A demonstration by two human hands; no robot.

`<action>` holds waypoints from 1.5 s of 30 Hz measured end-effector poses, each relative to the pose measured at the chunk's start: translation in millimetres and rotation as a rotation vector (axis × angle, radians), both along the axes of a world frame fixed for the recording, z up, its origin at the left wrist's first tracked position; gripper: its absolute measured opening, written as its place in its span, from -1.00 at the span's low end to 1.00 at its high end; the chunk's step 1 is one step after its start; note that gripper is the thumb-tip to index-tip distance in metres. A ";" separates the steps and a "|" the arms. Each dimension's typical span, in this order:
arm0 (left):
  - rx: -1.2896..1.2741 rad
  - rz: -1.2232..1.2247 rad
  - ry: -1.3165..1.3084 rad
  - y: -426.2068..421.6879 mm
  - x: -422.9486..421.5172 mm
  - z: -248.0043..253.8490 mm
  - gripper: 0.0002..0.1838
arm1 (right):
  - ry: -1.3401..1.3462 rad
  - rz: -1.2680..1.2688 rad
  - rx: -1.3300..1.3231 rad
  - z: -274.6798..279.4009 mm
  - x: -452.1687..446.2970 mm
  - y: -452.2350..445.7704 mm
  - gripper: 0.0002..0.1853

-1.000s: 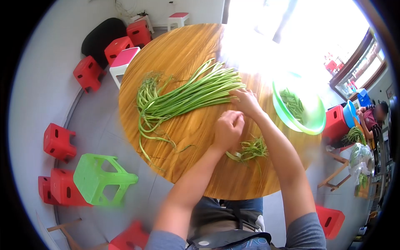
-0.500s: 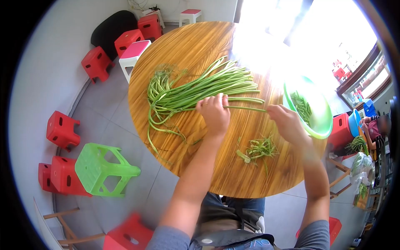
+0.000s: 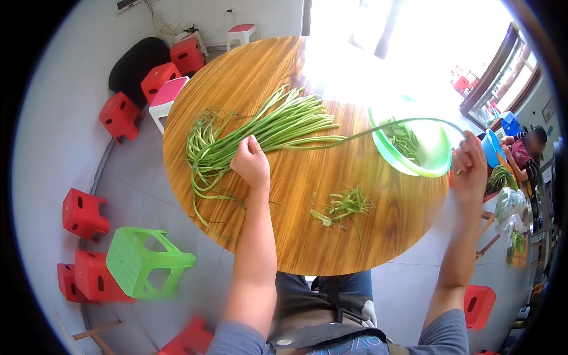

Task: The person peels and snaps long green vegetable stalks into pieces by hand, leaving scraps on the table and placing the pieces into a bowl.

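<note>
A heap of long green garlic scapes (image 3: pixel 296 121) lies across the table, with a tangle of thin curled tips at its left end. My right hand (image 3: pixel 470 160) is raised past the bowl's right side, closed on the end of one long garlic scape (image 3: pixel 408 120). That scape arches over the bowl and runs back left to the heap. Against the near edge of the heap, my left hand (image 3: pixel 252 165) has its fingers curled; what is inside them is hidden. A green bowl (image 3: pixel 431 173) contains short cut pieces (image 3: pixel 403 142). Trimmed scraps (image 3: pixel 346 204) are piled on the table nearer me.
The round wooden table (image 3: pixel 284 236) has strong glare at its far side. Red stools (image 3: pixel 86 213) and a green stool (image 3: pixel 139 260) stand on the floor at left. At far right, another person (image 3: pixel 523 154) is beside a blue basin (image 3: pixel 491 148).
My right hand has moved right and up, drawing the scape out over the bowl. My left hand has shifted left along the heap. The camera view has turned slightly.
</note>
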State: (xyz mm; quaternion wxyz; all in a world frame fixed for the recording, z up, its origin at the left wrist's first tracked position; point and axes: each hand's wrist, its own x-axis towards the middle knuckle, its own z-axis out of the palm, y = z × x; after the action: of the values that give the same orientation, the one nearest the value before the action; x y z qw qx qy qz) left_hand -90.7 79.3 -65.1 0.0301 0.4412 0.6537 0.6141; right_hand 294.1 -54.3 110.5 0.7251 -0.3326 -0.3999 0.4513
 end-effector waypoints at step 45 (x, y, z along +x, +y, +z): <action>-0.591 -1.173 -0.628 -60.4 108.8 46.3 -0.73 | -0.355 0.069 -0.247 -126.8 -124.9 66.8 -0.85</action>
State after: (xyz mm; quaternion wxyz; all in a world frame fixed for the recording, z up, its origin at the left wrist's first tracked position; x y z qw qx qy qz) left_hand 18.1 18.8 -18.8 0.6584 0.4956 0.4085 0.3925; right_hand 169.2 12.5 -16.3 0.5811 -0.4793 -0.4740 0.4560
